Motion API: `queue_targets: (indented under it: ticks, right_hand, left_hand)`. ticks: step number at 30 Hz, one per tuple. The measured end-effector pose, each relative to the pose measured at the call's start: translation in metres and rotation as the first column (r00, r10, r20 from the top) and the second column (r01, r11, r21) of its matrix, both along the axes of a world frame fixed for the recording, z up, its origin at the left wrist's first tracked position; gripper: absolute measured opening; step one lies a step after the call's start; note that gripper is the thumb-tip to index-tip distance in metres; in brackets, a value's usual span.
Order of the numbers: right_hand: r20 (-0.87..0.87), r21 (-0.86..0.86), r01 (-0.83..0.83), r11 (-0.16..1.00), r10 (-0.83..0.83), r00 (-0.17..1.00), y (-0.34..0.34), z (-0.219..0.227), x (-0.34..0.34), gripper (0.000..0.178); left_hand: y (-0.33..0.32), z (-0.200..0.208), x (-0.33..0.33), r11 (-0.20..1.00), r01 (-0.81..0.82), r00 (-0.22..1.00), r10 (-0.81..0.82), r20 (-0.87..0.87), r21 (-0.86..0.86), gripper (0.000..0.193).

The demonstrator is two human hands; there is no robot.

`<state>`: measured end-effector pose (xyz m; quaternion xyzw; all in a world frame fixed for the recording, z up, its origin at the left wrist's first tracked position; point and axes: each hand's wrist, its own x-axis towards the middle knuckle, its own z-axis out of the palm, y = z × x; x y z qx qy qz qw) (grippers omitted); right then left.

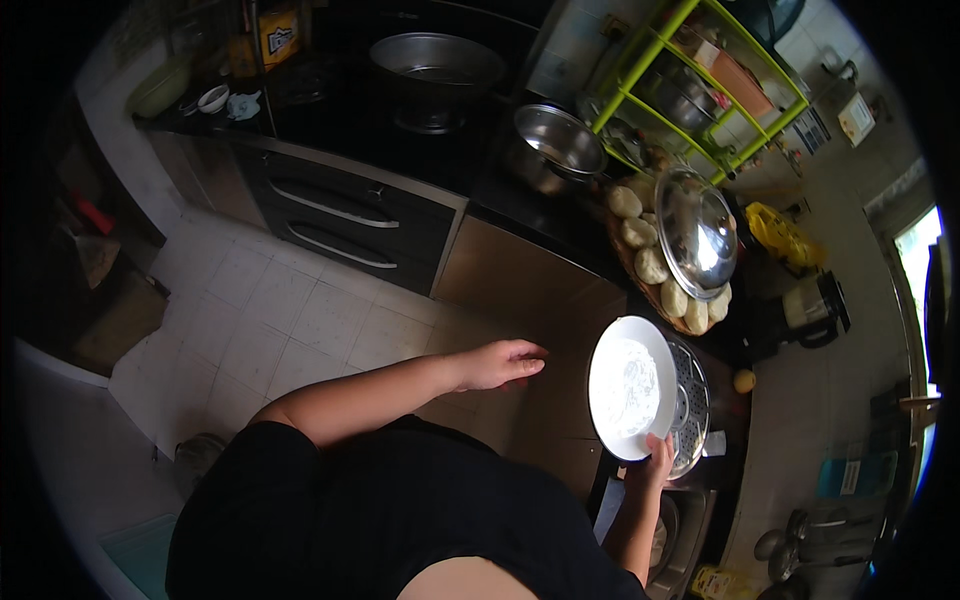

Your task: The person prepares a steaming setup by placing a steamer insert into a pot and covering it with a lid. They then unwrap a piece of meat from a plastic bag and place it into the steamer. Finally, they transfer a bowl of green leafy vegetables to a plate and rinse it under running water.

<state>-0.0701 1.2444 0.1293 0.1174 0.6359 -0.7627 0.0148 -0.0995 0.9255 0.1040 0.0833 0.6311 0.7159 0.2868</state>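
Note:
My right hand grips the near rim of a white shallow dish, thumb on its inner side. The dish is tilted toward me, and bright glare covers its middle. Behind it lies a round perforated metal steamer tray, partly hidden by the dish. My left hand is in the air in front of the cabinet, apart from the dish. Its fingers reach forward, loosely bent, and I see nothing held in them. A small reddish patch shows under the fingers, too unclear to name.
A metal lid rests over pale dough pieces in a wicker tray. Behind are a steel pot, a wide metal pan on the stove and a green rack. A sink lies near my right forearm.

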Motion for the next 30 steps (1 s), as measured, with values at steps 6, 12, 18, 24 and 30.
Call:
queue_targets:
  ticks: [6,12,18,24,30]
  right_hand:
    - [-0.027,-0.004,-0.027,1.000,0.027,0.999,-0.116,0.008,-0.085,0.028]
    - [-0.032,0.040,-0.132,0.991,0.133,0.991,-0.196,0.021,-0.164,0.026]
    - [-0.022,0.036,-0.209,0.977,0.210,0.978,-0.248,0.016,-0.241,0.033]
    - [-0.037,-0.075,-0.151,0.986,0.149,0.988,-0.312,0.010,-0.325,0.038]
    - [-0.088,-0.083,-0.170,0.982,0.163,0.983,-0.343,0.028,-0.401,0.043]
  left_hand:
    - [-0.129,-0.005,0.000,0.937,-0.338,0.936,0.325,-0.138,-0.090,0.044]
    - [-0.209,0.007,-0.036,0.843,-0.535,0.825,0.511,-0.240,-0.045,0.038]
    - [-0.286,0.031,-0.130,0.765,-0.641,0.676,0.521,-0.520,-0.066,0.030]
    - [-0.365,0.090,-0.290,0.562,-0.759,0.466,0.119,-0.877,-0.327,0.024]
    - [-0.401,0.079,-0.449,0.214,-0.524,0.801,-0.204,-0.562,-0.824,0.043]
